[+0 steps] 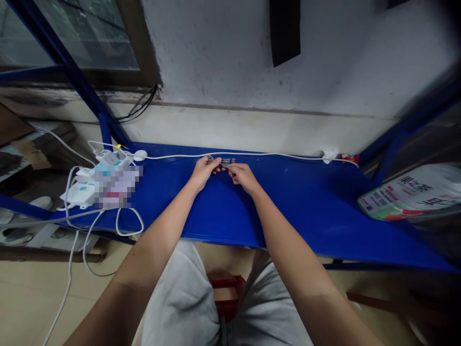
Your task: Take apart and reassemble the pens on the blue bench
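Near the back edge of the blue shelf, both hands meet around a small bundle of thin, dark and silvery rods. My left hand is closed on the bundle's left end, with thumb and fingers pinched together. From the right, my right hand pinches at the lower right side of the same bundle, its fingers curled. The far ends of the rods stick out above my right hand. What exactly the rods are is too small to tell.
White power strips and adapters with tangled cables lie at the left. A white cable runs along the back edge. A large labelled bottle lies at the right. Blue frame posts flank the shelf.
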{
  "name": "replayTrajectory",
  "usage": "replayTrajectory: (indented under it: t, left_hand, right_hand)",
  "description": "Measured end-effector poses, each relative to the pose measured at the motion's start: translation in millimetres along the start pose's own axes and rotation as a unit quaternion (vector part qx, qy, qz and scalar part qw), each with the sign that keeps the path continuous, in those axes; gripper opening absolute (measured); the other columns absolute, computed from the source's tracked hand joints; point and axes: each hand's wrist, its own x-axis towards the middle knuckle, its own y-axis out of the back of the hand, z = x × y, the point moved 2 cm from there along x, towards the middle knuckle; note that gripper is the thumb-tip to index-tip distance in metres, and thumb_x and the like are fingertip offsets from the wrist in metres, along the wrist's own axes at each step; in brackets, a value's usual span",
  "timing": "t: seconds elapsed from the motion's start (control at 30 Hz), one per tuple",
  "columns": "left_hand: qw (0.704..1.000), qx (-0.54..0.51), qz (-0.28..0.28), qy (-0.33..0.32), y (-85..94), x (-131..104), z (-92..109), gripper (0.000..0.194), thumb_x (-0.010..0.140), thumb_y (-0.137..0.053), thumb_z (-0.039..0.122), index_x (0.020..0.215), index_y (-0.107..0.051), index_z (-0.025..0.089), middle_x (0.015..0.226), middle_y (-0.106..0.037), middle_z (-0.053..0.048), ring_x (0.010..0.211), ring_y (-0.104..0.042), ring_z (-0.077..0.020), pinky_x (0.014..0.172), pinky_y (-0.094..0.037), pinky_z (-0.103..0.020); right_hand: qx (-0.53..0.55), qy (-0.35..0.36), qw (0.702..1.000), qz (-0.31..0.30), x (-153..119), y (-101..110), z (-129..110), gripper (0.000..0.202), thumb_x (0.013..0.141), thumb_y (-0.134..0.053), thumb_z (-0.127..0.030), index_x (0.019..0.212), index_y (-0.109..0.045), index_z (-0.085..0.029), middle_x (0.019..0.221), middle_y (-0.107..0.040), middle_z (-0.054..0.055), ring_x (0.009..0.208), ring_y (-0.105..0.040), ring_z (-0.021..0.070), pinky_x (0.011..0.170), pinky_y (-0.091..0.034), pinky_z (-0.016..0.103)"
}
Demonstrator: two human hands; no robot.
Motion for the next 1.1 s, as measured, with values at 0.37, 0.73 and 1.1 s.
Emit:
replayTrajectory:
  t: [0.37, 0.73, 1.1]
  left_hand:
    - [0.995, -0.090, 0.018, 0.045, -6.6, -8, 6, 0.051, 0.075, -0.090, 0.041, 0.070, -0.044, 0.020, 0.067, -0.070, -0.004, 0.066, -0.074, -0.0176, 0.062, -0.055, -0.028]
    - [0.995, -0.087, -0.039, 0.006, -6.2, -10, 12, 0.030, 0.075, -0.087, 0.016, 0.098, -0.067, 0.013, 0.085, -0.077, -0.007, 0.076, -0.075, -0.0160, 0.079, -0.059, -0.031]
    - [0.996, -0.061, 0.060, 0.011, -5.0, -11, 10, 0.046, 0.079, -0.085, 0.034, 0.067, -0.042, 0.021, 0.066, -0.072, -0.004, 0.061, -0.074, -0.0175, 0.057, -0.053, -0.024]
  right_hand:
    - [-0.039, 0.057, 0.998, 0.009, 0, 7, -4, 0.027, 0.069, -0.080, -0.036, 0.087, -0.074, -0.016, 0.061, -0.060, -0.002, 0.054, -0.047, 0.0106, 0.051, -0.036, 0.026]
    - [-0.010, 0.065, 0.997, 0.037, 4, 10, 1, 0.030, 0.068, -0.086, -0.039, 0.085, -0.073, -0.019, 0.058, -0.059, -0.003, 0.045, -0.046, 0.0101, 0.045, -0.036, 0.027]
    - [-0.031, 0.087, 0.995, 0.030, 5, -1, 2, 0.034, 0.066, -0.085, -0.045, 0.080, -0.068, -0.019, 0.076, -0.068, 0.003, 0.063, -0.055, 0.0137, 0.055, -0.040, 0.027]
